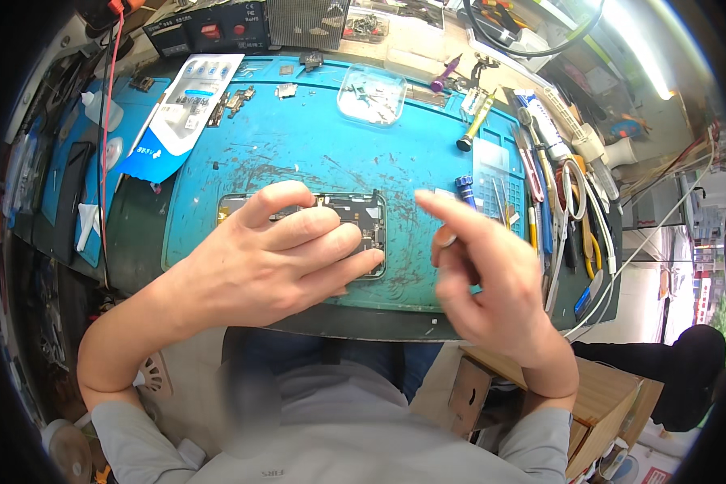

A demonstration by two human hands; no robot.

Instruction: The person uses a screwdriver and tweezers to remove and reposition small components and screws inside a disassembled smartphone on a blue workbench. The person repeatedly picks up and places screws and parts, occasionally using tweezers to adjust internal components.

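Observation:
An opened phone (367,218) with its dark inner board exposed lies on the blue mat (274,145). My left hand (266,250) is curled over it from the left, fingers resting on and gripping it. My right hand (492,282), to the right of the phone, has its index finger stretched out and the others bent inward; what those bent fingers hold, if anything, is hidden. A blue screwdriver handle (465,187) shows just behind that hand; I cannot tell whether it is held.
A clear tray of small parts (371,94), a yellow screwdriver (477,121) and loose components (286,90) lie toward the back. A white-and-blue packet (177,117) is at left. Tweezers, cutters and cables (573,194) crowd the right edge. A black device (206,28) stands behind.

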